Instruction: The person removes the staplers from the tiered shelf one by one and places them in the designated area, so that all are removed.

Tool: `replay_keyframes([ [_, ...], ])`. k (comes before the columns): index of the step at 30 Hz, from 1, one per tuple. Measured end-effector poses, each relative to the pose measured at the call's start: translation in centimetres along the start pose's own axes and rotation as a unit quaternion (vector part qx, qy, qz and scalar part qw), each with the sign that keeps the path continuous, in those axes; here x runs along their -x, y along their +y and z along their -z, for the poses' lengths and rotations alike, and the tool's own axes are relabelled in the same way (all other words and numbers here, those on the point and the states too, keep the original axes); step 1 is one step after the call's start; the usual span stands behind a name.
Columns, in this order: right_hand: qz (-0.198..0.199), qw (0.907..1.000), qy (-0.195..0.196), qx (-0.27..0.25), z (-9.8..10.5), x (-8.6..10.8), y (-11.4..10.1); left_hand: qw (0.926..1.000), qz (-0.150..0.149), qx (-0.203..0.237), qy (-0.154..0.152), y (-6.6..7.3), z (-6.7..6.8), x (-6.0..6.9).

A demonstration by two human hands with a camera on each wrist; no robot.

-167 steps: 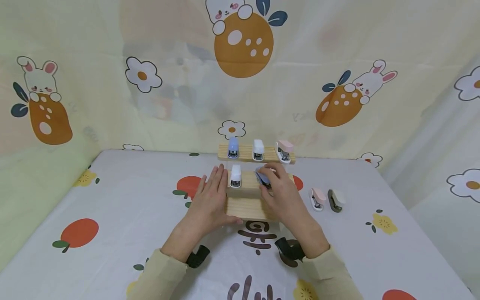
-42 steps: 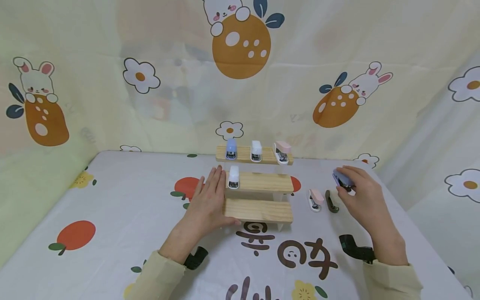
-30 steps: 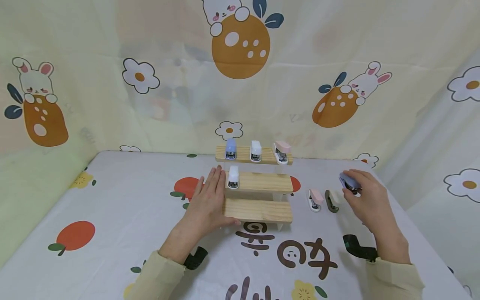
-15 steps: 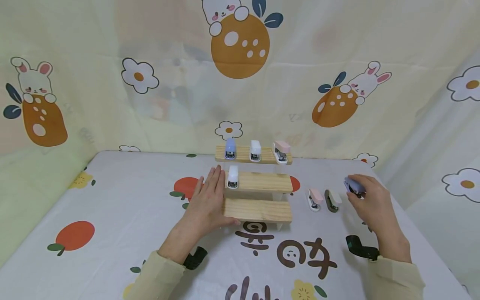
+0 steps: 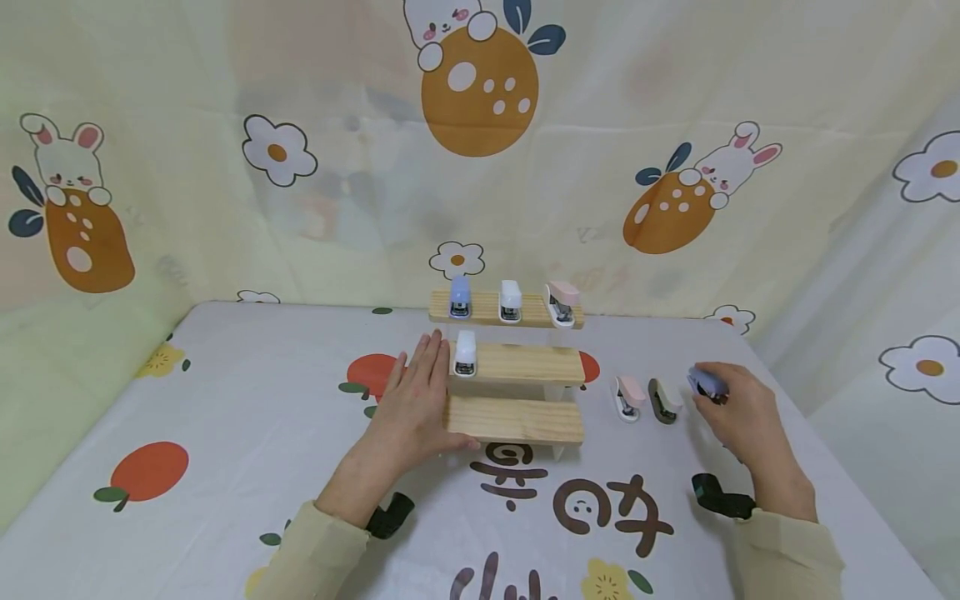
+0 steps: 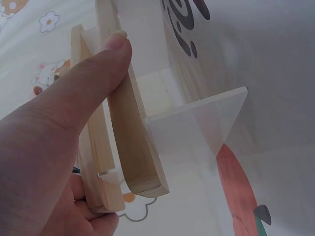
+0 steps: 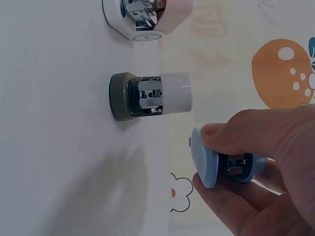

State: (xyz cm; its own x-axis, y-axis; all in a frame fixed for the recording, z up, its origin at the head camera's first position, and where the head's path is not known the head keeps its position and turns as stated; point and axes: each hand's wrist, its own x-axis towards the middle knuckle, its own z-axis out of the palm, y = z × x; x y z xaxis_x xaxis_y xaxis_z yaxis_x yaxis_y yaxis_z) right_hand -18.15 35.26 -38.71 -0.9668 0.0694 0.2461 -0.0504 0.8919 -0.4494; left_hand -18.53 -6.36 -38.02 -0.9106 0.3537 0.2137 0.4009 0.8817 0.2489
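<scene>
My right hand [image 5: 744,412] pinches a blue mini stapler [image 5: 707,385] between thumb and fingers, off the tabletop in the right wrist view. To its left on the table stand a dark green and white stapler [image 5: 664,402] and a pink and white stapler [image 5: 628,398]. My left hand [image 5: 411,412] lies along the left end of a tiered wooden rack [image 5: 517,419], fingers straight, thumb touching the front edge of the lowest board [image 6: 130,142]. A white stapler [image 5: 465,353] stands at the left of the middle board, close to my left fingertips.
The top board holds a blue stapler [image 5: 460,297], a white stapler [image 5: 510,301] and a pink stapler [image 5: 562,303]. Clear panels [image 6: 197,123] support the rack's boards. A patterned cloth [image 5: 247,467] covers the table, and a printed curtain [image 5: 360,217] rises behind.
My right hand has taken the blue stapler off the middle board and carried it right, past the other two staplers, then slightly nearer to me. My left hand has stayed put.
</scene>
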Motion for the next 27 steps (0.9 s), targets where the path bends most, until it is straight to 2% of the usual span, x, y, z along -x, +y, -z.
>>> replay_keyframes([
  [20, -0.034, 0.9965, -0.073, 0.024, -1.2, -0.6, 2.2, 0.9998, 0.000, 0.017, -0.004, -0.1, 0.2, 0.0],
  [27, -0.026, 0.9939, -0.102, 0.031, -0.9, -0.6, 2.1, 0.9998, 0.004, 0.019, -0.007, -0.1, 0.2, 0.0],
])
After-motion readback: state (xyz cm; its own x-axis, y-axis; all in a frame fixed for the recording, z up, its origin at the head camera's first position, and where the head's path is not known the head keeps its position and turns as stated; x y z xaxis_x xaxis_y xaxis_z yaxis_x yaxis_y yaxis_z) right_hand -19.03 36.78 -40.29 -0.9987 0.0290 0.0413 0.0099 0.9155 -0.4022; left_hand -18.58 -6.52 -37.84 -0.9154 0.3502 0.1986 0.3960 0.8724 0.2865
